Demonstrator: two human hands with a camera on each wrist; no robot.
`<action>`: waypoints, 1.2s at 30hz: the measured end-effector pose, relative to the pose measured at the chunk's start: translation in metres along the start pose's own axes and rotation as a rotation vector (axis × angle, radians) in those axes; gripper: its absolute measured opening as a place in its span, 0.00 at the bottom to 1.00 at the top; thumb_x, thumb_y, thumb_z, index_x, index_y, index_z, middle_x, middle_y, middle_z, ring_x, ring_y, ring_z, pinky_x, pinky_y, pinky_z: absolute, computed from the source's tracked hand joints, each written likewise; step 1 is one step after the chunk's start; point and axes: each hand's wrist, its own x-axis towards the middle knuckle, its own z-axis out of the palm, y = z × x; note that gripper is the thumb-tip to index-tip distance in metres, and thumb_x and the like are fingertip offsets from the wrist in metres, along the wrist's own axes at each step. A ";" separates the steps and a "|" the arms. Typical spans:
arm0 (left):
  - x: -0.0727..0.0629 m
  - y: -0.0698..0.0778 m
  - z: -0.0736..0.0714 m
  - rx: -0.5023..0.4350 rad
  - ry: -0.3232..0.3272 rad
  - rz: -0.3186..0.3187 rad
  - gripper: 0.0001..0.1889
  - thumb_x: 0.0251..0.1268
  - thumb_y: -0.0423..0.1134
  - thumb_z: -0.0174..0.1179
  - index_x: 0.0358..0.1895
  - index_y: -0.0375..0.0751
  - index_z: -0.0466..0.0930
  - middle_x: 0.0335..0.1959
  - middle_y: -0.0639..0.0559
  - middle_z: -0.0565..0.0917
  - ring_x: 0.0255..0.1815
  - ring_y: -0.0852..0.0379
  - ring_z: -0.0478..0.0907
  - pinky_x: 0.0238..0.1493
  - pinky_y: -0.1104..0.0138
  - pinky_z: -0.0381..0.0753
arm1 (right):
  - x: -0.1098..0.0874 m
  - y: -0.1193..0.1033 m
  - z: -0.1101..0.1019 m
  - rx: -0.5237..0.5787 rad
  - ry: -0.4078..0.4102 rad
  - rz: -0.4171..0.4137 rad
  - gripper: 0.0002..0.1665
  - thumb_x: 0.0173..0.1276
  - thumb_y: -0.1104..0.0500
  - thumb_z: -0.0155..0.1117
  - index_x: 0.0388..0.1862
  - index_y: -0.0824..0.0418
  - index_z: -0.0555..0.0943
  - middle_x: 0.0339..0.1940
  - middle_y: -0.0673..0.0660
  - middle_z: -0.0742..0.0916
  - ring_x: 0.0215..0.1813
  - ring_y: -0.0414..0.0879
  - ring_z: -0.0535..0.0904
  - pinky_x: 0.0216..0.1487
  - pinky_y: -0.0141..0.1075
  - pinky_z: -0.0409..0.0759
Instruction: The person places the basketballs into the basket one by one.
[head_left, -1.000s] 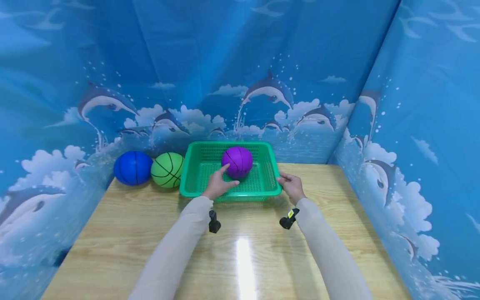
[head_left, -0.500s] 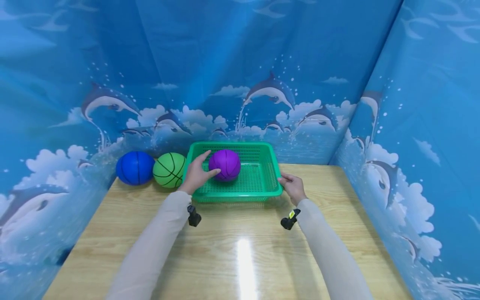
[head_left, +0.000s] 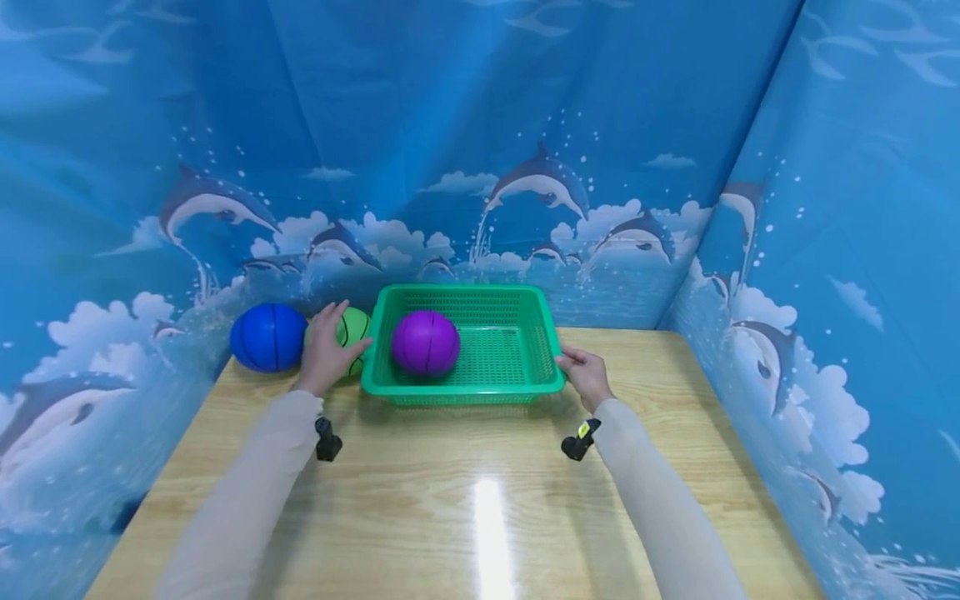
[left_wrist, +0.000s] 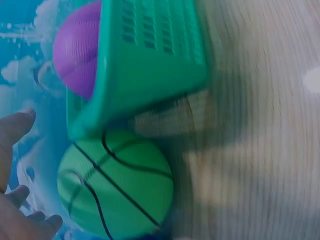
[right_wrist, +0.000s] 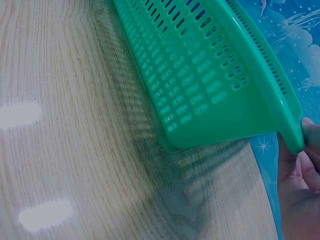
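Note:
A purple ball (head_left: 426, 343) lies in the left part of the green basket (head_left: 465, 389), which has slotted walls. My left hand (head_left: 324, 350) is over the green ball (head_left: 358, 327) just left of the basket, hiding part of it in the head view. In the left wrist view its fingers (left_wrist: 20, 125) are spread, apart from the green ball (left_wrist: 117, 185). My right hand (head_left: 585, 375) pinches the basket's right rim; the right wrist view shows thumb and fingers (right_wrist: 312, 132) on the rim's corner.
A blue ball (head_left: 268, 337) sits left of the green one, near the table's back left corner. The wooden table (head_left: 420, 508) meets a blue dolphin-printed curtain (head_left: 480, 125) at the back and sides.
My left hand has left the purple ball and moved left over the green one. The purple ball has shifted left inside the basket. My right hand has stayed on the rim.

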 end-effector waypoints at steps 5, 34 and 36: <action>-0.002 -0.017 -0.007 0.013 0.037 -0.029 0.41 0.62 0.42 0.65 0.74 0.33 0.53 0.72 0.26 0.53 0.72 0.27 0.48 0.67 0.36 0.50 | 0.000 0.000 -0.001 -0.003 0.004 0.000 0.27 0.73 0.63 0.54 0.69 0.65 0.67 0.62 0.66 0.78 0.62 0.55 0.76 0.58 0.38 0.77; -0.004 -0.053 0.010 0.044 0.035 -0.222 0.52 0.58 0.46 0.68 0.77 0.35 0.41 0.70 0.25 0.49 0.68 0.24 0.49 0.62 0.35 0.58 | 0.000 0.001 0.001 0.003 0.015 -0.010 0.26 0.73 0.63 0.55 0.68 0.66 0.68 0.61 0.67 0.78 0.61 0.56 0.76 0.58 0.39 0.78; -0.006 -0.053 0.011 0.070 0.044 -0.243 0.54 0.55 0.48 0.69 0.77 0.38 0.40 0.68 0.25 0.50 0.65 0.24 0.50 0.59 0.35 0.59 | 0.000 0.002 0.001 0.005 0.017 -0.013 0.26 0.73 0.63 0.55 0.68 0.66 0.68 0.61 0.67 0.78 0.61 0.56 0.76 0.58 0.39 0.78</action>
